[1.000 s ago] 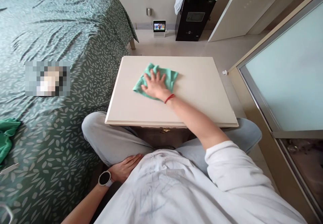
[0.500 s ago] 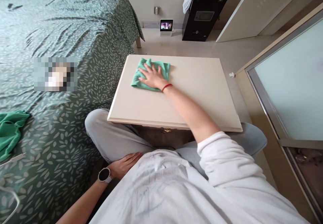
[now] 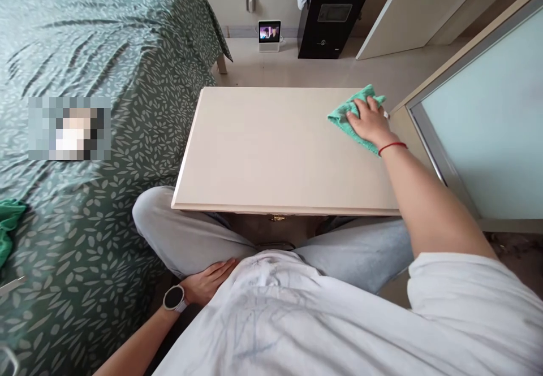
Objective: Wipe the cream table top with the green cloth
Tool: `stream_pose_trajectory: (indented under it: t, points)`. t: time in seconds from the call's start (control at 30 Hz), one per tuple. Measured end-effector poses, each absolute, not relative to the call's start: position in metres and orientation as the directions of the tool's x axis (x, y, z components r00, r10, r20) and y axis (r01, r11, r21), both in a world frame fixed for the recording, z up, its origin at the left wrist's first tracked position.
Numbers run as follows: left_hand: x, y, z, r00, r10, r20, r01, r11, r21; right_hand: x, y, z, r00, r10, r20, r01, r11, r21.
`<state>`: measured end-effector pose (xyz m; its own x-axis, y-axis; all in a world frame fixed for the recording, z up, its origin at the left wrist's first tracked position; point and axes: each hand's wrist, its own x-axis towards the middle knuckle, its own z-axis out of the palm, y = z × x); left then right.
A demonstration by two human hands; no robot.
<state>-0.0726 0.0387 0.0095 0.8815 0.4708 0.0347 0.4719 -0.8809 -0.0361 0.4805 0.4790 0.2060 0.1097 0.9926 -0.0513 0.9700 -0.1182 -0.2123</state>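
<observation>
A green cleaning cloth (image 3: 344,115) lies bunched at the far right edge of a cream tabletop (image 3: 271,150). My right hand (image 3: 370,120) is on top of the cloth, its fingers bent over it and pressing it to the surface; part of the cloth is hidden under the palm. A red cord circles that wrist. My left hand (image 3: 208,281) rests flat on my left thigh, fingers stretched out and holding nothing, with a watch (image 3: 173,297) on the wrist.
To the left stands a bed with a green leaf-patterned sheet (image 3: 106,206), and another green cloth (image 3: 9,226) on it. A smart display (image 3: 269,35) and a black cabinet (image 3: 333,20) stand by the wall. A frosted-glass panel (image 3: 487,116) is close on the right.
My right hand has swept the cloth from the far left of the tabletop to its far right edge. The cloth is now more folded. My left hand stays on my thigh.
</observation>
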Motion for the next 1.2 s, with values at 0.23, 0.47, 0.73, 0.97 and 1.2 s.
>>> stream_pose_trajectory:
  t: [0.23, 0.47, 0.73, 0.97, 1.2]
  points:
    - [-0.064, 0.047, 0.035, 0.894, 0.444, 0.065, 0.448, -0.892, -0.057, 0.421, 0.547, 0.221, 0.237, 0.969, -0.066, 0.938, -0.246, -0.243]
    - [-0.061, 0.047, 0.039, 0.903, 0.424, 0.072, 0.428, -0.902, -0.054, 0.252, 0.564, 0.219, -0.197, 0.980, -0.042, 0.950, 0.180, -0.256]
    - [-0.061, 0.047, 0.044, 0.910, 0.406, 0.088, 0.413, -0.906, -0.096, 0.126, 0.545, 0.225, -0.554, 0.832, -0.044, 0.807, 0.523, -0.275]
    - [-0.068, 0.043, 0.035, 0.910, 0.411, 0.057, 0.414, -0.908, -0.067, 0.102, 0.427, 0.214, -0.895, 0.445, -0.031, 0.440, 0.870, -0.223]
    - [-0.070, 0.043, 0.035, 0.904, 0.428, -0.004, 0.428, -0.903, -0.049, 0.163, 0.431, 0.211, -0.840, 0.540, -0.048, 0.532, 0.804, -0.265]
